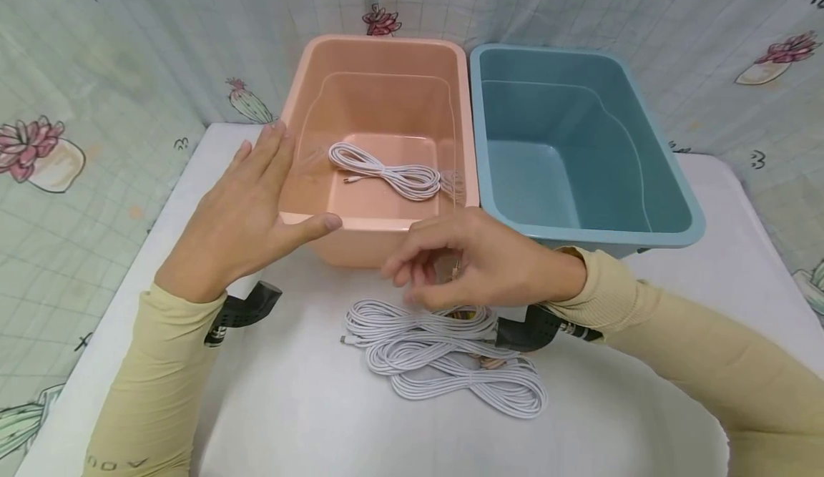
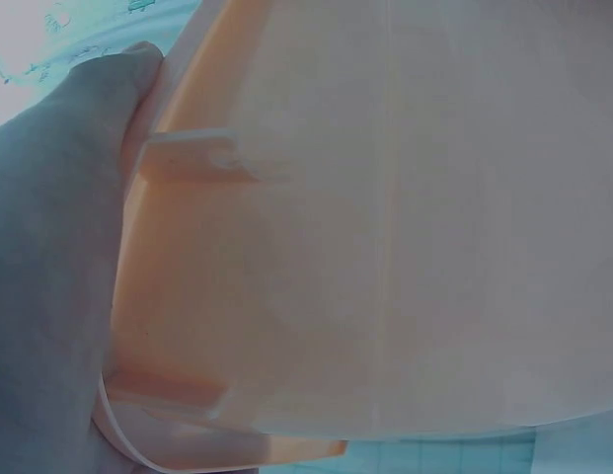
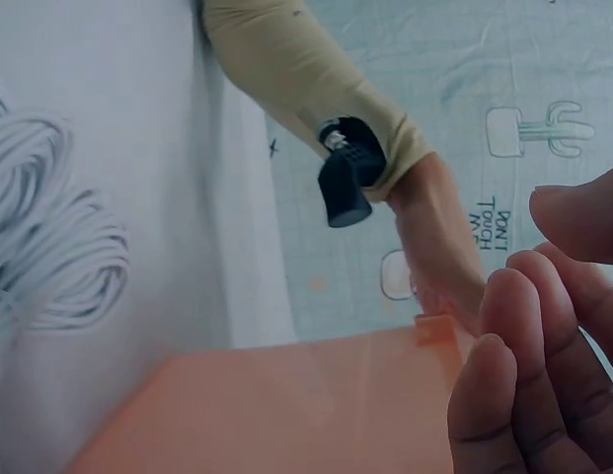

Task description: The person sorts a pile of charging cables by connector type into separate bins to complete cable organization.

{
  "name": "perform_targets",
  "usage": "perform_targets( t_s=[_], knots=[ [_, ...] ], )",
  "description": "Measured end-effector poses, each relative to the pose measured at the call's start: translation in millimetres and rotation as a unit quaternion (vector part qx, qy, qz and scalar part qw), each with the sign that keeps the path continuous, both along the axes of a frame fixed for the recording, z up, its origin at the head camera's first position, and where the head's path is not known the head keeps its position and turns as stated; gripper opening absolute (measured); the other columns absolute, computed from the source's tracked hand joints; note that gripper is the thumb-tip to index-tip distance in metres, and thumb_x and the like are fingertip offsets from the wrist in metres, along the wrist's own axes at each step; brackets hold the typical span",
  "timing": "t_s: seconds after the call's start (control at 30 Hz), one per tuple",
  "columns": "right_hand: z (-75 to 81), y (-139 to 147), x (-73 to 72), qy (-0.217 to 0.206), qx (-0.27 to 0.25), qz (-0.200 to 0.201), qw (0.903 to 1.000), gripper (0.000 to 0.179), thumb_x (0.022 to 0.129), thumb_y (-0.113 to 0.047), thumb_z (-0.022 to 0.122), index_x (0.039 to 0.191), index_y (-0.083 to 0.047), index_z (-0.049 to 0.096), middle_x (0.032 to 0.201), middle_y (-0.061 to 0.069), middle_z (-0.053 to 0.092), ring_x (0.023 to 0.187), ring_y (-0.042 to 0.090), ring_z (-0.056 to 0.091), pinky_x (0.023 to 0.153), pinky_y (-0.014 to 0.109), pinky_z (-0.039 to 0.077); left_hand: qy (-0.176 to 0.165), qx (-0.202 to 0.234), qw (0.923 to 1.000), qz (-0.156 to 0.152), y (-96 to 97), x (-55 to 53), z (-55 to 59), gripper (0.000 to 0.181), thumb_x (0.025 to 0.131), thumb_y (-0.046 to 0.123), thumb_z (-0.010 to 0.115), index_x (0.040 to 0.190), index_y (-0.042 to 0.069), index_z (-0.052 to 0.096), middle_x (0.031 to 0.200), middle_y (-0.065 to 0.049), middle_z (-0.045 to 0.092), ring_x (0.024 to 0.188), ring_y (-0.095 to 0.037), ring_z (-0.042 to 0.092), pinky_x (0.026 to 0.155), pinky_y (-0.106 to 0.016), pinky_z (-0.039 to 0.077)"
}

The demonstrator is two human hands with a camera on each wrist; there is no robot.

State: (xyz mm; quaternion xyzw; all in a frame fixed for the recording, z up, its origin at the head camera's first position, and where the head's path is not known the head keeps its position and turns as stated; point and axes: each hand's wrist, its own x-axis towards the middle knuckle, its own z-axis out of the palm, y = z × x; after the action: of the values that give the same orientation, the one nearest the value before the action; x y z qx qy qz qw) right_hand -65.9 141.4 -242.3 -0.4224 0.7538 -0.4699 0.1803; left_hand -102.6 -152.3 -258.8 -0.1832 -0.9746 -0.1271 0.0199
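The left hand [image 1: 241, 209] is resting flat against the front left corner of the pink bin [image 1: 380, 241], its fingers straight and lying together along the outer wall while the thumb is stretching along the front rim. The left wrist view is showing little besides that pink wall [image 2: 385, 227] filling the picture from close up, with the hand as a dark shape at the left edge. The right hand [image 1: 476, 266] is hovering just in front of the pink bin, above the white table [image 1: 290, 405], with its fingers loosely curled and pointing left; something small seems to be sitting between the fingertips, but it is too blurred to tell whether they are pinching anything. In the right wrist view those fingers [image 3: 528, 365] are bending close together at the lower right, and nothing is showing between them. Directly under this hand, a pile of coiled white cables [image 1: 444, 359] is lying on the table, partly overlapping one another, and it is appearing again at the left edge of the right wrist view [image 3: 39, 247]. One more coiled white cable [image 1: 393, 173] is lying on the floor of the pink bin. The blue bin [image 1: 579, 234] is standing just beside the pink one, on its right, their walls touching or nearly so. A curtain with cactus prints [image 1: 96, 69] is hanging behind and around the table.
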Motion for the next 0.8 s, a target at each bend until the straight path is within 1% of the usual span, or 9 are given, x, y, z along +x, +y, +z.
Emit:
perform_targets(
  t_s=[0.13, 0.3, 0.47, 0.57, 0.67, 0.8],
  knots=[
    [-16.7, 1, 2.8, -0.023, -0.005, 0.008, 0.9997, 0.023, 0.085, -0.009, 0.073, 0.107, -0.014, 0.072, 0.089, -0.002, 0.069, 0.079, 0.007, 0.061, 0.067, 0.025, 0.059, 0.000, -0.002, 1.0000, -0.005, -0.2, 0.5, 0.5, 0.107, 0.085, 0.075, 0.048, 0.157, 0.014, 0.000, 0.166, -0.003, -0.002, 0.156, -0.024, 0.003, 0.130, -0.044, 0.006],
    [-39.5, 1, 4.8, -0.048, 0.006, 0.013, 0.9987, 0.021, 0.085, -0.012, 0.073, 0.106, -0.015, 0.073, 0.088, -0.002, 0.070, 0.079, 0.005, 0.062, 0.069, 0.024, 0.059, 0.001, -0.005, 1.0000, -0.008, -0.1, 0.1, -0.1, 0.106, 0.085, 0.075, 0.048, 0.157, 0.010, 0.003, 0.166, -0.004, -0.003, 0.156, -0.024, 0.003, 0.130, -0.044, 0.005],
    [-57.7, -1, 5.2, -0.050, 0.026, 0.015, 0.9983, 0.022, 0.084, -0.013, 0.075, 0.106, -0.017, 0.072, 0.091, -0.001, 0.071, 0.080, 0.003, 0.062, 0.072, 0.024, 0.060, 0.001, -0.002, 1.0000, -0.004, -0.3, -0.2, -0.7, 0.107, 0.085, 0.075, 0.049, 0.157, 0.013, 0.001, 0.166, -0.004, -0.002, 0.156, -0.024, 0.004, 0.130, -0.043, 0.005],
    [-66.5, -3, 4.9, -0.041, 0.036, 0.005, 0.9985, 0.023, 0.083, -0.013, 0.075, 0.105, -0.018, 0.072, 0.090, -0.001, 0.071, 0.080, 0.002, 0.062, 0.071, 0.025, 0.060, 0.002, -0.004, 1.0000, -0.004, -0.7, 0.3, -1.2, 0.107, 0.085, 0.075, 0.048, 0.157, 0.012, 0.002, 0.166, -0.003, -0.002, 0.156, -0.024, 0.003, 0.130, -0.043, 0.005],
    [-73.7, -4, 5.5, -0.020, 0.045, -0.008, 0.9988, 0.023, 0.082, -0.014, 0.076, 0.105, -0.019, 0.072, 0.089, -0.001, 0.070, 0.080, 0.002, 0.062, 0.069, 0.027, 0.060, 0.002, -0.005, 1.0000, -0.005, -1.2, 0.7, -1.4, 0.106, 0.085, 0.075, 0.048, 0.157, 0.011, 0.003, 0.166, -0.003, -0.003, 0.156, -0.024, 0.003, 0.130, -0.043, 0.005],
    [-81.1, -4, 6.3, 0.013, 0.061, -0.020, 0.9979, 0.025, 0.081, -0.015, 0.077, 0.106, -0.017, 0.073, 0.089, 0.000, 0.070, 0.080, 0.006, 0.063, 0.069, 0.028, 0.060, 0.003, -0.006, 1.0000, -0.005, -0.9, 0.4, -1.1, 0.106, 0.085, 0.075, 0.048, 0.157, 0.011, 0.003, 0.166, -0.004, -0.002, 0.156, -0.024, 0.004, 0.130, -0.043, 0.006]
  ],
)
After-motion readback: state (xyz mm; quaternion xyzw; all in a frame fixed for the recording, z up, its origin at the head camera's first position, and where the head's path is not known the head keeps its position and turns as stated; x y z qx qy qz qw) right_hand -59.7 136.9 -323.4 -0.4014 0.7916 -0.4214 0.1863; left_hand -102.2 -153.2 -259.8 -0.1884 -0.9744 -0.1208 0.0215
